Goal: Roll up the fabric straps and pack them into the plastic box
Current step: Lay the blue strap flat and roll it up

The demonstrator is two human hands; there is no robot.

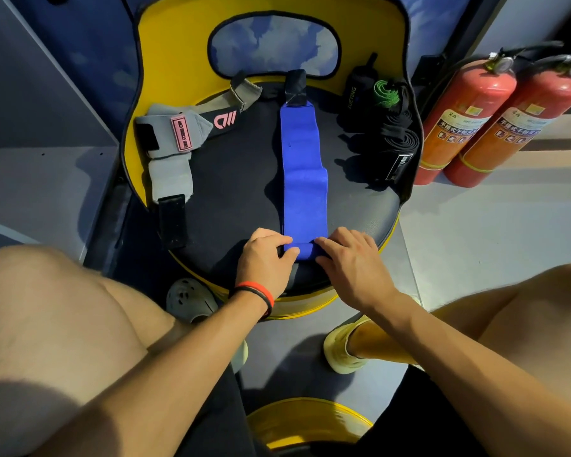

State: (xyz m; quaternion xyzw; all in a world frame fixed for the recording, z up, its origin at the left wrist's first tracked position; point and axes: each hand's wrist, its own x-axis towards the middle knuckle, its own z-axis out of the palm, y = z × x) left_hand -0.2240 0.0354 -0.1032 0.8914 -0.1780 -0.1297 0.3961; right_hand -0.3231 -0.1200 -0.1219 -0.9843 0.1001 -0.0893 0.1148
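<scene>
A long blue fabric strap (302, 166) lies flat down the middle of a black seat cushion (238, 179), its far end a black fastening patch. Its near end is rolled into a small tight roll at the seat's front edge. My left hand (266, 258) pinches the roll's left end and my right hand (350, 258) pinches its right end. A grey strap with pink labels (175, 136) lies unrolled on the left of the seat. Black straps, one with a green loop (384, 94), are piled at the right. No plastic box is in view.
The seat belongs to a yellow chair (178, 44) with a backrest close behind the straps. Two red fire extinguishers (482, 120) stand on the floor at the right. My bare knees and shoes flank the chair's front, and a second yellow seat edge (310, 420) is below.
</scene>
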